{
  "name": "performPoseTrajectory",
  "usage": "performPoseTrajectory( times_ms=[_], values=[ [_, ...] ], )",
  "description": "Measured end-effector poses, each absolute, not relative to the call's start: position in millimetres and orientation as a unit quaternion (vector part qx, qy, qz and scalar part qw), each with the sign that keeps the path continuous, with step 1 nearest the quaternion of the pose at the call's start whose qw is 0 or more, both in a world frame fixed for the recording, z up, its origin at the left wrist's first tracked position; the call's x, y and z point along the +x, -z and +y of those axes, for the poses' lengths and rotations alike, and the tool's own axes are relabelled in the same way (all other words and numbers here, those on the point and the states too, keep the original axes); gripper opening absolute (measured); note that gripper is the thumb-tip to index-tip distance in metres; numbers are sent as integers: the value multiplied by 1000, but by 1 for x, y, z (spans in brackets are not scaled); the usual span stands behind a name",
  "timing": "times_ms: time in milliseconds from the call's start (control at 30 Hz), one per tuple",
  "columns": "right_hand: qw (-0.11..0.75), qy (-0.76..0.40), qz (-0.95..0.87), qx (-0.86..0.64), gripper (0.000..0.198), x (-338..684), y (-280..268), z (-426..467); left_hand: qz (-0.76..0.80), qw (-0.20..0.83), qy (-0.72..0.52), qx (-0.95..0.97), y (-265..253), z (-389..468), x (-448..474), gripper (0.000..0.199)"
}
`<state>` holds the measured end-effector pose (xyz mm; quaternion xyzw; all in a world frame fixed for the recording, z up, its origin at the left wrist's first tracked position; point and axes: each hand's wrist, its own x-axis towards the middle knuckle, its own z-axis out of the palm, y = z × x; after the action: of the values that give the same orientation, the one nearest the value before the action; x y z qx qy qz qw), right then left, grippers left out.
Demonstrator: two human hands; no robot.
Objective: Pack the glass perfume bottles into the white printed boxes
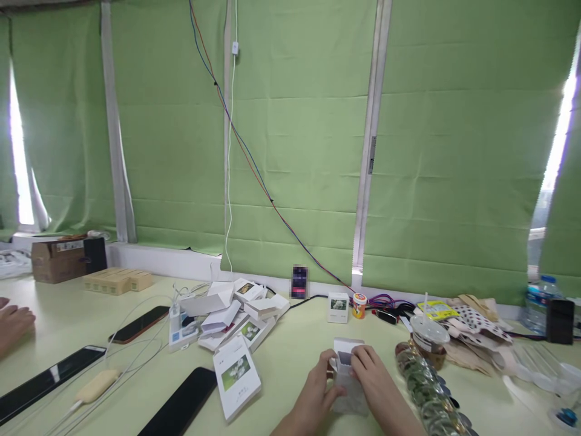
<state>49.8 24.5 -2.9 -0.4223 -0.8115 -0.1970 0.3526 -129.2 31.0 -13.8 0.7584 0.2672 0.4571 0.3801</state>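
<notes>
Between my hands, at the lower middle of the head view, stands a small white cardboard box (348, 398) with its top flap up and its grey inside showing. My left hand (318, 387) grips it from the left, thumb on the near face and fingers at the top edge. Over the right top edge bend the fingers of my right hand (371, 376), closed on the box. What lies inside the box, if anything, is too dark to make out. To the right of my right hand lies a row of green bangles (420, 378), apparently strung together.
White picture boxes (236, 369) lie heaped left of my hands, near black phones (181, 402) and white cables. Beyond my hands stand a white box (338, 307) and an orange tub (359, 306). A lidded cup (429, 333) is at right. Another person's hand (16, 324) rests far left.
</notes>
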Motion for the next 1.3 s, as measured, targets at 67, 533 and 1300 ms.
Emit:
performPoseTrajectory(
  times_ms=[67, 533, 1300],
  values=[
    [382, 177, -802, -423, 29, 50, 5, 18, 271, 369, -458, 762, 16, 31, -130, 52],
    [513, 159, -744, -397, 15, 68, 19, -5, 329, 314, -435, 777, 2, 28, -131, 21],
    [530, -47, -679, -506, 34, 59, 39, 3, 328, 425, -487, 689, 4, 26, -127, 50]
  ],
)
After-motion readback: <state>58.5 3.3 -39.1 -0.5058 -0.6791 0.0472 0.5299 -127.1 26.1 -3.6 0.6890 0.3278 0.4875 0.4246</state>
